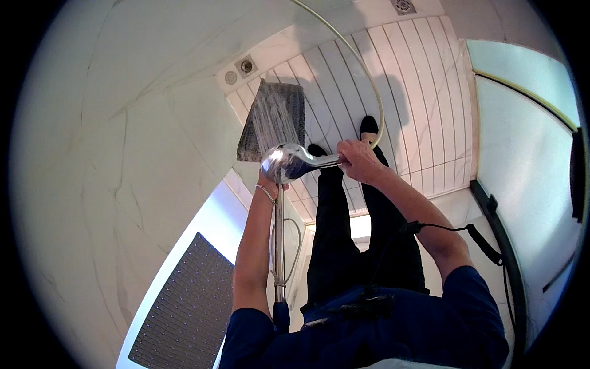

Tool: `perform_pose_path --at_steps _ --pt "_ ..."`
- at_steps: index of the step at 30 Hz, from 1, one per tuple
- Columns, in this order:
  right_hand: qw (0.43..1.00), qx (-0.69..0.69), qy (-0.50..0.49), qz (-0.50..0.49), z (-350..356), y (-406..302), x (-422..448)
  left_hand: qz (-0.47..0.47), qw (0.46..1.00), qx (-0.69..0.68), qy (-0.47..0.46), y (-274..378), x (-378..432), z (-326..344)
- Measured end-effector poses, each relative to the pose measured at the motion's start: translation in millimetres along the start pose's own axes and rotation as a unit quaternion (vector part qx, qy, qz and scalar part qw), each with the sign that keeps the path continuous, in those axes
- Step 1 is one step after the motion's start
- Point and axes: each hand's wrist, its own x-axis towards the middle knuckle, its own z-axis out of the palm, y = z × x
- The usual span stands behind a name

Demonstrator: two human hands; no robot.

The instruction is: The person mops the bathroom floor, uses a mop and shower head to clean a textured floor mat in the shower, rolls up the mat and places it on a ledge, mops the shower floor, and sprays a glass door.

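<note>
My right hand (362, 161) is closed round the handle of a chrome shower head (288, 161), whose hose (364, 62) curves away over the floor. Water sprays from the head onto a grey mop pad (276, 110), which spreads wide at the lower end of a mop. The metal mop pole (279, 240) runs back beside my left forearm, with a blue grip (280, 316) near my body. My left hand (272, 182) holds this pole, partly hidden behind the shower head. A cord loop (295, 230) hangs from the pole.
White slatted tiles (424, 92) make up the shower floor, with a drain (246, 66) by the left wall and another drain (403, 5) at the top. A glass panel (521, 133) stands at the right. A dark textured mat or panel (184, 300) lies at lower left.
</note>
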Motion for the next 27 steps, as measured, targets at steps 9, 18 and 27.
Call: perform_pose_path --at_steps 9,18,27 --pt "1.000 0.001 0.008 -0.021 5 -10 -13 0.188 0.976 0.070 -0.085 -18 37 -93" --pt "0.984 0.172 0.042 -0.010 -17 -3 -30 0.248 0.871 0.347 0.245 4 23 -51" --pt "0.995 0.082 0.038 -0.030 -40 -7 -50 0.202 0.710 0.554 0.386 -8 23 -65"
